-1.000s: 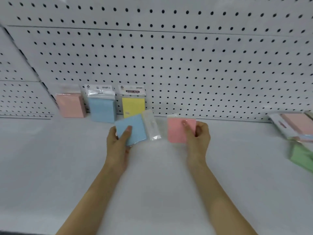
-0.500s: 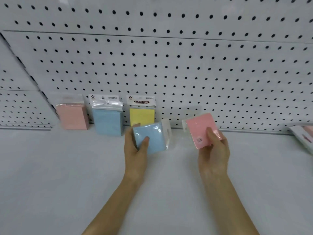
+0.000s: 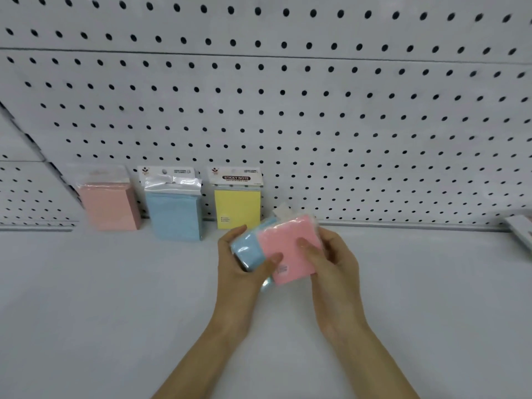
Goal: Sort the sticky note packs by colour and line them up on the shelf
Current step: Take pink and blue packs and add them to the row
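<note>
Three sticky note packs stand upright against the pegboard at the back of the white shelf [image 3: 115,298]: a pink pack [image 3: 110,205], a blue pack [image 3: 173,210] and a yellow pack [image 3: 236,207], left to right. In front of the yellow pack, my left hand [image 3: 240,266] grips a loose blue pack [image 3: 248,251]. My right hand [image 3: 334,263] holds a loose pink pack [image 3: 288,249], thumb on its face. The pink pack lies over the right part of the blue one, and my left thumb touches its lower left edge.
The white pegboard [image 3: 316,125] rises behind the shelf. At the far right edge, a corner of another pack [image 3: 522,234] pokes into view. Bare shelf surface stretches to the right of the yellow pack and in front of the row.
My two hands have come together: the pink pack in my right hand moved left and now overlaps the blue pack in my left hand. The view has shifted slightly left.
</note>
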Motion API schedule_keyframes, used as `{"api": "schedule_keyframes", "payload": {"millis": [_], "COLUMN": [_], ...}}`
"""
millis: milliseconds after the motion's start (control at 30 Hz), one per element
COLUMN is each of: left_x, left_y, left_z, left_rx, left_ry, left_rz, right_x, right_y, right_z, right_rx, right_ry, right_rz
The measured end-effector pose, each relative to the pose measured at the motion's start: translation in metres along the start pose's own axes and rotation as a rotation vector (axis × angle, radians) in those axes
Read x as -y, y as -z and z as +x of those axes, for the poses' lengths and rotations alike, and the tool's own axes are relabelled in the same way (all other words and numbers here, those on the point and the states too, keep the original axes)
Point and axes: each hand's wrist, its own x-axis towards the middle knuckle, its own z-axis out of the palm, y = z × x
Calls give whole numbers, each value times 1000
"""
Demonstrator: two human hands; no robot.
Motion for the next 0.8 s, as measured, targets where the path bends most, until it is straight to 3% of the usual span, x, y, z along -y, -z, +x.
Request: {"api": "schedule_keyframes", "payload": {"millis": [267,400,533,700,800], "left_x": [-10,-7,-8,-6,-11], "left_y": [0,0,-1,7,14], "left_z": [-2,-5,-1,8,16], "left_rx": [173,270,251,110,28], "left_ry": [-96,-97,-69,4,5], "left_rz": [169,255,213,58,-9], "right_x": [17,21,24,28,27], "right_y": [12,14,14,25,34], "right_z": [11,10,7,14,22], "right_rx": [219,235,265,58,-29], "right_ry": [36,74,108,181,274], "right_rz": [-487,-505,-417,-283,-323]}}
